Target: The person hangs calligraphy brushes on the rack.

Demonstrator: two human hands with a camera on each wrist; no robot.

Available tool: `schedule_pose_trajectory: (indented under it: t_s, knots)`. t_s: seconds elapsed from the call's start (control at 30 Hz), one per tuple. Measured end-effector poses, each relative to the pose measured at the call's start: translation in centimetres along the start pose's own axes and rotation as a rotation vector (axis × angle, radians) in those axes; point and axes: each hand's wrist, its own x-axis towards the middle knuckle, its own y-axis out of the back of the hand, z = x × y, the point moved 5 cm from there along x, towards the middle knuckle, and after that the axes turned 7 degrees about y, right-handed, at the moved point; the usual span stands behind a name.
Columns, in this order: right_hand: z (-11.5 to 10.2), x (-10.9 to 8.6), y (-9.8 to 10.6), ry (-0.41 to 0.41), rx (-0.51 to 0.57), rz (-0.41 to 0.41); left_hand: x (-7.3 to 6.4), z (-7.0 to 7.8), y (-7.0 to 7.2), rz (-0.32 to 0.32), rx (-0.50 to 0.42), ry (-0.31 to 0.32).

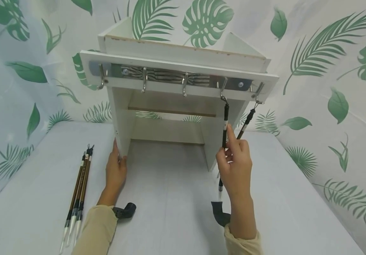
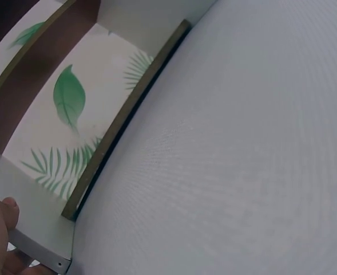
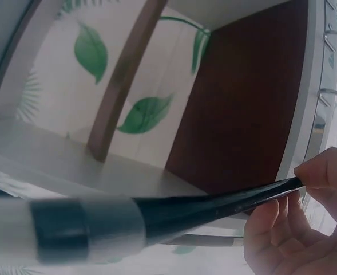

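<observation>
My right hand (image 1: 238,166) pinches a dark-handled calligraphy brush (image 1: 226,115) with its tip pointing down. The brush's cord loop is at the lower end of a metal hook (image 1: 223,88), fourth from the left on the rail. In the right wrist view the brush (image 3: 202,216) stretches from the fingertips toward the camera. A second brush (image 1: 247,122) hangs by its loop from the rightmost hook (image 1: 259,92), partly hidden behind the right hand. My left hand (image 1: 116,173) grips the left side panel (image 1: 119,117) of a white shelf unit, thumb on the inner face.
Several more calligraphy brushes (image 1: 81,180) lie bunched on the white-covered table (image 1: 167,212) at the left. Three other hooks on the rail (image 1: 179,76) carry no brush. A leaf-patterned backdrop (image 1: 323,106) surrounds the table. Black wrist-worn mounts (image 1: 125,211) jut out beside both wrists.
</observation>
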Motion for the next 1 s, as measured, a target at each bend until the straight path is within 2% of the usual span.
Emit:
schedule_pose_trajectory:
  t_s: [0.27, 0.53, 1.0]
  knots:
    - [-0.34, 0.30, -0.22, 0.008, 0.012, 0.028, 0.17, -0.02, 0.12, 0.005, 0.004, 0.009]
    - [-0.69, 0.42, -0.35, 0.001, -0.049, 0.048, 0.23, 0.10, 0.24, 0.006, 0.002, 0.014]
    - [-0.78, 0.21, -0.60, 0.011, -0.072, 0.052, 0.04, -0.04, -0.05, 0.000, 0.002, 0.016]
